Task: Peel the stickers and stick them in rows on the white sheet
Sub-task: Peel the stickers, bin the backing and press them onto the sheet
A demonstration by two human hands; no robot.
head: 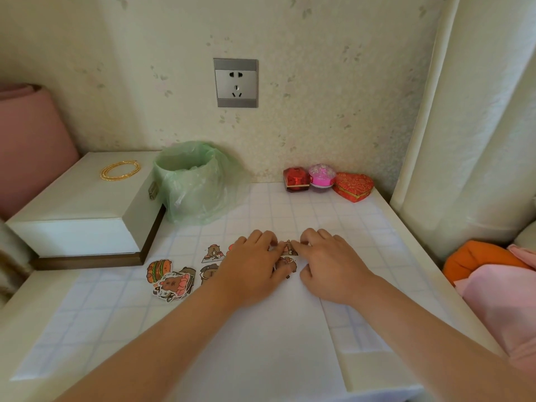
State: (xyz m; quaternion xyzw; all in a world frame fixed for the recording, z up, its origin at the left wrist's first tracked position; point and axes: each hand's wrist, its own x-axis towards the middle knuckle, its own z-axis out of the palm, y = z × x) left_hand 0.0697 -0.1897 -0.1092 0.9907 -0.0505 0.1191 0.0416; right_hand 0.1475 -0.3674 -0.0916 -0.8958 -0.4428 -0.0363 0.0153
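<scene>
Sticker point(287, 247) lies at the far end of the sheet point(261, 329), between the fingertips of both hands. Left hand point(252, 265): fingers curled, pinching the sticker's left edge. Right hand point(330, 265): fingertips at its right edge, but I cannot tell the grip. Pile point(171, 281) lies left of the sheet. Suggest anchoring one edge, smoothing across and keeping it level with the row.

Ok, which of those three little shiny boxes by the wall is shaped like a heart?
The red heart-shaped box with gold pattern, the rightmost one. The dark red box is blocky and the pink box is round.
</scene>
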